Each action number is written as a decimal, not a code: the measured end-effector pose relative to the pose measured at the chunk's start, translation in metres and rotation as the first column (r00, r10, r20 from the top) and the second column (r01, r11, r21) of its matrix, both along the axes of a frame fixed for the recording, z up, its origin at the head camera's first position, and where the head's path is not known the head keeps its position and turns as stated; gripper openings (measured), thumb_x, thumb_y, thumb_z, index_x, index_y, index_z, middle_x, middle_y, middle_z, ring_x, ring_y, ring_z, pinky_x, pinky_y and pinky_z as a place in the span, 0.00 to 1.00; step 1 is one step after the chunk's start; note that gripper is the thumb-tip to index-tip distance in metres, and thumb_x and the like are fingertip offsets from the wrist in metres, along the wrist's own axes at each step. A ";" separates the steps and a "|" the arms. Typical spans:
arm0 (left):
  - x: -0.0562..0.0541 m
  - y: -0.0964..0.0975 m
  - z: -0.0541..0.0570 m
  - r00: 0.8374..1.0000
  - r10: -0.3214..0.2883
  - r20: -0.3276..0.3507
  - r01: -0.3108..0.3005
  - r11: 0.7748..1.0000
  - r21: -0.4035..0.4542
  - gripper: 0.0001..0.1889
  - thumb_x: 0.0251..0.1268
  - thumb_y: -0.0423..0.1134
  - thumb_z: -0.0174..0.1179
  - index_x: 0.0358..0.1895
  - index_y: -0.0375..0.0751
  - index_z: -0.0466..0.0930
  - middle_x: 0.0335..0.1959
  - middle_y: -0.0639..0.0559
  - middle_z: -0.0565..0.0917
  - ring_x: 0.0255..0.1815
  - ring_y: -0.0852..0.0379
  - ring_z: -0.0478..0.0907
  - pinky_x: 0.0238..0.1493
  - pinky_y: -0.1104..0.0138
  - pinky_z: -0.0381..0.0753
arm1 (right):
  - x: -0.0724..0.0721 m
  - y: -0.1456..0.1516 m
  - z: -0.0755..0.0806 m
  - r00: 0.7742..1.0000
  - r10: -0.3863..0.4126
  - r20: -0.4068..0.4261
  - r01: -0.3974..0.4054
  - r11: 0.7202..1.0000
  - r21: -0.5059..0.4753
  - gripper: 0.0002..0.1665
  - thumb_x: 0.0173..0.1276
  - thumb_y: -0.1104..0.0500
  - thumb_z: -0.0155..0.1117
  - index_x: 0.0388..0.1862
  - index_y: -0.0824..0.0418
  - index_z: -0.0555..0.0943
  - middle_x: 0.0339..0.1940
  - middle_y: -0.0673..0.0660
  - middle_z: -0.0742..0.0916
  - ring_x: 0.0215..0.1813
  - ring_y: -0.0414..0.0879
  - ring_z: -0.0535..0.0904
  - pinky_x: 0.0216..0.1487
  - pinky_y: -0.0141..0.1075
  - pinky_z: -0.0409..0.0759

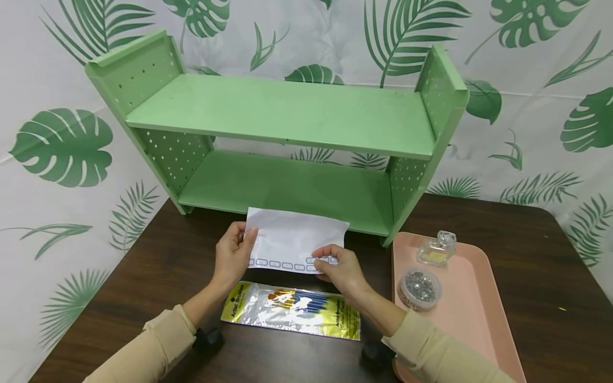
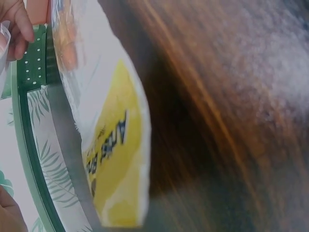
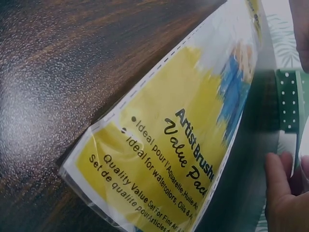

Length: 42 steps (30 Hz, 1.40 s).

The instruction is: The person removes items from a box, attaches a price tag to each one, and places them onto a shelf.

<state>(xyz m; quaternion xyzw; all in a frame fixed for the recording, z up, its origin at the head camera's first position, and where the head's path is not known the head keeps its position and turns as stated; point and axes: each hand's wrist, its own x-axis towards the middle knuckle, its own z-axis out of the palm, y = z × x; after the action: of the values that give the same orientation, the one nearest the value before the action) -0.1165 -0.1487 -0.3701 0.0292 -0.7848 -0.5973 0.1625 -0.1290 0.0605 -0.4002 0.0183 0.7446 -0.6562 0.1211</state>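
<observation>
A white paper sheet (image 1: 292,234) with a row of small blue-outlined boxes along its lower edge is held up between both hands, in front of the green shelf. My left hand (image 1: 233,252) pinches its left edge, thumb on the near face. At the lower right corner, the thumb and fingers of my right hand (image 1: 342,268) pinch the sheet over the printed boxes. Below the paper a yellow and clear pack of artist brushes (image 1: 292,311) lies flat on the table, and its printed end (image 3: 159,135) fills much of the right wrist view.
Behind the hands stands a two-tier green shelf (image 1: 287,111) with perforated sides. A pink tray (image 1: 471,298) on the right bears a glass bottle (image 1: 436,251) and a round clear tub (image 1: 420,288) of silvery bits. A leaf-print cloth (image 1: 517,117) hangs behind the dark wooden table (image 1: 551,298).
</observation>
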 end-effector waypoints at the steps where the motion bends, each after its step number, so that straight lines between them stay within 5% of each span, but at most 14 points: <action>1: 0.000 0.000 0.000 1.000 0.000 0.003 0.000 1.000 0.002 0.07 0.67 0.29 0.53 0.39 0.25 0.72 0.28 0.32 0.80 0.18 0.70 0.73 0.18 0.78 0.73 | 0.000 0.000 0.000 1.000 -0.002 0.001 0.002 1.000 0.004 0.07 0.62 0.75 0.58 0.39 0.71 0.78 0.41 0.63 0.80 0.37 0.46 0.81 0.40 0.42 0.83; 9: 0.000 0.000 -0.002 1.000 0.008 0.018 -0.008 1.000 -0.002 0.07 0.68 0.29 0.52 0.40 0.25 0.72 0.28 0.33 0.80 0.18 0.70 0.73 0.18 0.77 0.73 | 0.000 0.001 0.001 1.000 0.001 -0.001 -0.001 0.998 0.057 0.05 0.61 0.71 0.61 0.36 0.68 0.76 0.39 0.62 0.80 0.36 0.45 0.81 0.39 0.44 0.83; 18: -0.015 -0.010 -0.034 1.000 0.012 -0.011 -0.012 1.000 0.010 0.08 0.67 0.34 0.55 0.39 0.30 0.74 0.27 0.37 0.81 0.17 0.69 0.73 0.17 0.76 0.73 | -0.001 0.003 0.002 0.999 -0.008 0.035 0.006 0.998 0.068 0.05 0.61 0.70 0.63 0.34 0.65 0.76 0.36 0.59 0.80 0.33 0.44 0.78 0.41 0.47 0.83; 30: -0.016 -0.016 -0.039 0.994 0.002 0.108 0.000 1.000 -0.025 0.10 0.70 0.38 0.52 0.43 0.32 0.73 0.28 0.41 0.80 0.19 0.67 0.74 0.20 0.74 0.75 | -0.002 0.007 0.003 0.991 -0.012 0.134 0.015 1.000 -0.018 0.05 0.61 0.69 0.64 0.31 0.62 0.77 0.35 0.57 0.80 0.35 0.44 0.79 0.44 0.48 0.82; 42: -0.017 -0.019 -0.044 0.991 0.029 0.132 -0.025 0.999 -0.036 0.09 0.69 0.36 0.53 0.43 0.33 0.74 0.29 0.41 0.81 0.19 0.67 0.74 0.20 0.74 0.75 | -0.002 0.006 0.004 0.983 -0.013 0.181 0.029 0.996 -0.087 0.05 0.61 0.68 0.64 0.35 0.67 0.77 0.34 0.56 0.80 0.35 0.44 0.79 0.46 0.49 0.81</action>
<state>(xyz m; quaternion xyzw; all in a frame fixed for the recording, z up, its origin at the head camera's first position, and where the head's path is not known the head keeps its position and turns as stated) -0.1335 -0.1676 -0.4139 0.0766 -0.8035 -0.5783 0.1186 -0.1315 0.0660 -0.3958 0.0798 0.7002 -0.6858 0.1816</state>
